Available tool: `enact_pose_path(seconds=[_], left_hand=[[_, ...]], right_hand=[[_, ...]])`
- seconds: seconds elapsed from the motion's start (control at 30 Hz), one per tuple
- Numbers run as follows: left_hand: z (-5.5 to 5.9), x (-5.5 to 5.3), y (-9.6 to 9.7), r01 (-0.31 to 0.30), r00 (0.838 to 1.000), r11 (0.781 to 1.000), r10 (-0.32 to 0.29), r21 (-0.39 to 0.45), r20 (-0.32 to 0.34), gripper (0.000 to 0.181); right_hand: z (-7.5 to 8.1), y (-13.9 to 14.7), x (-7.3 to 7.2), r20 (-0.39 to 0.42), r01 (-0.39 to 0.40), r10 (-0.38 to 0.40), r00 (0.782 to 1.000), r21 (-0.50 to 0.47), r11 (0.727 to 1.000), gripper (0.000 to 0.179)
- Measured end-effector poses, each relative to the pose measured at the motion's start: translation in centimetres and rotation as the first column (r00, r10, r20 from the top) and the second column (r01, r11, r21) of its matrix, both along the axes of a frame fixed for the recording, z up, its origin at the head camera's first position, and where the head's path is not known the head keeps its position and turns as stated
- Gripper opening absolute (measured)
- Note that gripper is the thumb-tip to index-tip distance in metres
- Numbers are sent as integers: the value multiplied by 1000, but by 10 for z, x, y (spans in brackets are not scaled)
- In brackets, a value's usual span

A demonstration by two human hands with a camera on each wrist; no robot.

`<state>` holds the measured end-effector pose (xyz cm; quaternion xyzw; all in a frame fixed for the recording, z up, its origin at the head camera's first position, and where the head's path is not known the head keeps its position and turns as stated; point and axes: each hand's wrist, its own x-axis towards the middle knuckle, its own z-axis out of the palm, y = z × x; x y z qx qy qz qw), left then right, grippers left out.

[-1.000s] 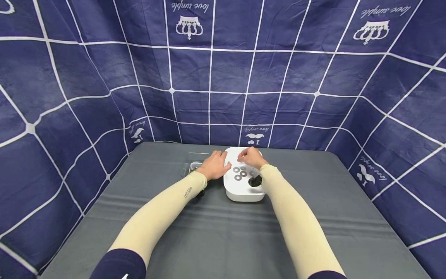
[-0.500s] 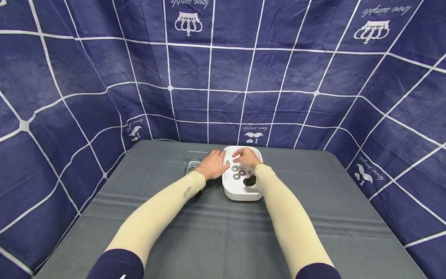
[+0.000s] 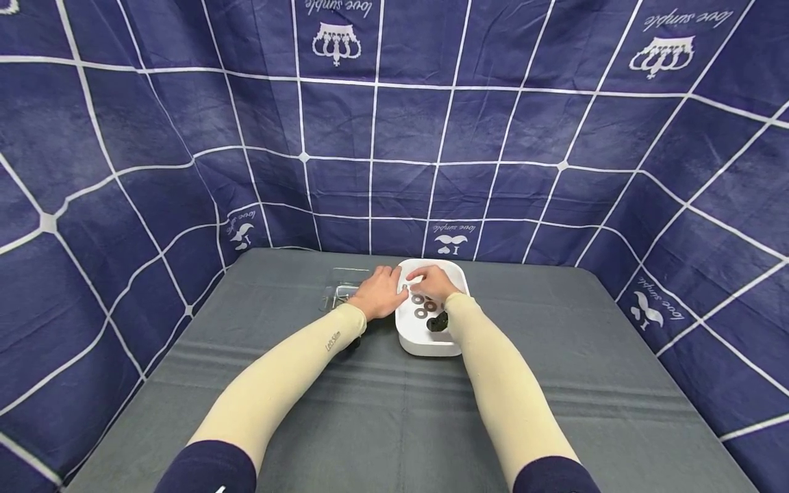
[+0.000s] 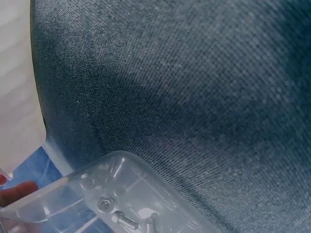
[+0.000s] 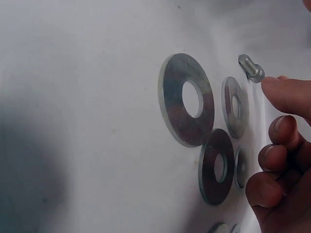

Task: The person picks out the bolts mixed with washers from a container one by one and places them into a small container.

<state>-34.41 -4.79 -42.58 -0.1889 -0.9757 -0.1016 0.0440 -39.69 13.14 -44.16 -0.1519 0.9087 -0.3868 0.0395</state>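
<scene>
A white tray [image 3: 431, 348] stands at mid-table with several flat metal washers [image 5: 188, 99] lying in it. Close to its left wall is a small bolt [image 5: 251, 69]. My right hand [image 3: 431, 282] is inside the tray, one fingertip beside the bolt's head, touching or nearly so. The other visible fingers are bent, with nothing seen between them. My left hand [image 3: 379, 294] rests on the tray's left rim, fingers toward the far corner and thumb over the edge. In the left wrist view only some fingertips [image 4: 19, 191] of it show.
A clear plastic box [image 4: 131, 167] with several bolts [image 4: 127, 221] in it stands left of the tray, partly behind my left hand. Grey cloth [image 3: 308, 411] covers the table. A blue checked curtain [image 3: 401, 123] hangs behind.
My right hand has moved left inside the tray, toward the bolt near the left wall. The left hand has stayed on the rim, and the tray has not visibly moved.
</scene>
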Motion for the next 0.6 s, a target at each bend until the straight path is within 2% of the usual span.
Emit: enact_pose_path(seconds=[0.2, 0.43, 0.6], left_hand=[[4, 3, 1, -4, 1000, 1000, 4, -7, -15, 67], [3, 3, 5, -3, 1000, 1000, 3, -20, -16, 66], [1, 2, 6, -9, 1000, 1000, 9, -19, -10, 65]], right_hand=[[-7, -4, -6, 35, 4, -4, 999, -7, 1000, 31], [-14, -3, -9, 9, -20, 20, 1000, 1, 1000, 31], [-14, -3, -7, 18, -20, 20, 1000, 3, 1000, 32]])
